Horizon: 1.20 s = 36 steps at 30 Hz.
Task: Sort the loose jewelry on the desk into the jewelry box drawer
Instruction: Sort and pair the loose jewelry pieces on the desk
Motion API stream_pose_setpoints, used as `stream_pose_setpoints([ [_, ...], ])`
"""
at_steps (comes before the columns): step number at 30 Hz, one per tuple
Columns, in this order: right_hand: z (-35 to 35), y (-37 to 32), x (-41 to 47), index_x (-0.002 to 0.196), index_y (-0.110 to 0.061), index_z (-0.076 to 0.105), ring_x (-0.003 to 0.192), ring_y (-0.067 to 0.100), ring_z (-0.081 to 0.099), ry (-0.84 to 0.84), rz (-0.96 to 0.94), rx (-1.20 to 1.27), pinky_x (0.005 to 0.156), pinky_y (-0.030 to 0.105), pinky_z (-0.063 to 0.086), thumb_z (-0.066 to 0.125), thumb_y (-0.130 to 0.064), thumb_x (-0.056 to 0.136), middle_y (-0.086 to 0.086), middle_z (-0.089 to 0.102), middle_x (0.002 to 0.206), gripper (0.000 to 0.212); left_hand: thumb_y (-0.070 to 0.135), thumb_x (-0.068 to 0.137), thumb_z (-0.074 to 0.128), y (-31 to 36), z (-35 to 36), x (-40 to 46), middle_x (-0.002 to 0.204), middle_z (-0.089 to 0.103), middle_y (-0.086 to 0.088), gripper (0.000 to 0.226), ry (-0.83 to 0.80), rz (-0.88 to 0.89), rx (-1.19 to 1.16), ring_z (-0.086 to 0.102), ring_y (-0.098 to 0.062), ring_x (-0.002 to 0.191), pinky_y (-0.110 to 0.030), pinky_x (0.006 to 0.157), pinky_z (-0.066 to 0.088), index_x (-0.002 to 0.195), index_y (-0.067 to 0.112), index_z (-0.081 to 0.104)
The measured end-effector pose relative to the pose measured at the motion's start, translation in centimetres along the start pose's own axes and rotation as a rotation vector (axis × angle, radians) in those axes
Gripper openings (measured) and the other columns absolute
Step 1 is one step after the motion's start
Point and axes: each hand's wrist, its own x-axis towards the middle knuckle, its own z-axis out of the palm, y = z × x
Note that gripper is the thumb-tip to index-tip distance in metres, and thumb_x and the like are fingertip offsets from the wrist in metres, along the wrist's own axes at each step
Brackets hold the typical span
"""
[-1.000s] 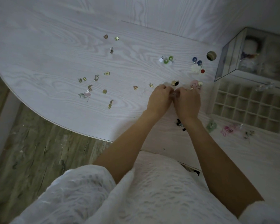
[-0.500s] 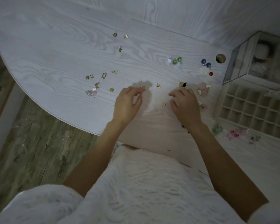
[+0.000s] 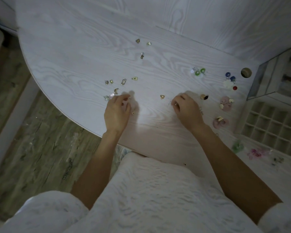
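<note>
Loose jewelry lies scattered on the white desk (image 3: 84, 64). My left hand (image 3: 117, 113) hovers at the left, its curled fingertips closing on the desk beside a pink-and-white piece (image 3: 110, 96). Whether it holds anything is hidden. My right hand (image 3: 187, 111) has curled fingers pinching a small gold piece (image 3: 175, 104). A gold heart (image 3: 162, 96) lies between the hands. The jewelry box drawer (image 3: 272, 126), a grid of small compartments, stands pulled out at the right, apart from both hands.
Small gold pieces (image 3: 123, 81) cluster above my left hand, and more gold pieces (image 3: 138, 41) lie farther back. Green beads (image 3: 198, 72), blue beads (image 3: 230, 77) and pink discs (image 3: 225, 103) lie near the glass jewelry box (image 3: 275, 78). A cable hole (image 3: 246, 72) is beside it. The desk's curved edge runs at the left.
My hands, joined at the middle a second ago, have separated. The left moved left to the pink-and-white piece; the right stayed near the middle and curled over a gold piece.
</note>
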Motion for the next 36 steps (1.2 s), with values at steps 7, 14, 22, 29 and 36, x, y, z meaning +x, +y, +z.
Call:
stream_pose_setpoints([
  [7, 1.3, -1.5, -1.4, 0.094, 0.0, 0.063, 0.085, 0.027, 0.057, -0.069, -0.096, 0.042, 0.071, 0.036, 0.048, 0.052, 0.007, 0.082, 0.015, 0.061, 0.096, 0.018, 0.026, 0.087, 0.058, -2.9, -1.2, 2.7, 0.126, 0.052, -0.011, 0.041, 0.151, -0.105, -0.003, 0.047, -0.025, 0.113, -0.013, 0.088, 0.027, 0.126, 0.015, 0.053],
  [14, 1.7, -2.6, -0.2, 0.091, 0.0, 0.065, 0.084, 0.031, 0.059, -0.071, -0.127, 0.004, 0.071, 0.04, 0.052, 0.054, 0.009, 0.081, 0.016, 0.062, 0.094, 0.018, 0.026, 0.085, 0.06, -4.0, -1.6, 6.5, 0.128, 0.048, -0.012, 0.037, 0.022, -0.194, -0.071, 0.046, -0.028, 0.116, -0.029, 0.097, 0.037, 0.121, 0.016, 0.057],
  [22, 1.2, -2.8, -0.3, 0.093, -0.006, 0.063, 0.083, 0.024, 0.058, -0.057, -0.061, -0.014, 0.064, 0.035, 0.051, 0.057, -0.003, 0.084, 0.009, 0.061, 0.093, 0.011, 0.02, 0.086, 0.06, -2.5, 0.0, 5.1, 0.115, 0.054, -0.008, 0.028, -0.088, -0.021, -0.104, 0.054, -0.021, 0.102, -0.023, 0.086, 0.04, 0.113, 0.016, 0.063],
  [29, 1.2, -3.2, 0.7, 0.092, -0.008, 0.062, 0.08, 0.02, 0.054, -0.019, 0.012, -0.062, 0.059, 0.025, 0.037, 0.056, -0.008, 0.087, 0.006, 0.06, 0.089, 0.008, 0.02, 0.087, 0.058, 0.3, 0.4, 6.8, 0.105, 0.061, -0.005, 0.023, 0.01, 0.047, -0.074, 0.051, -0.021, 0.098, -0.015, 0.075, 0.03, 0.109, 0.015, 0.063],
  [36, 0.8, -2.2, 0.8, 0.09, -0.01, 0.06, 0.077, 0.021, 0.053, 0.001, 0.131, -0.099, 0.059, 0.025, 0.035, 0.058, -0.011, 0.087, 0.007, 0.06, 0.088, 0.004, 0.02, 0.086, 0.06, 4.2, 2.7, 14.7, 0.119, 0.052, -0.015, 0.039, -0.127, 0.149, 0.023, 0.051, -0.028, 0.106, -0.031, 0.089, 0.04, 0.122, 0.009, 0.052],
])
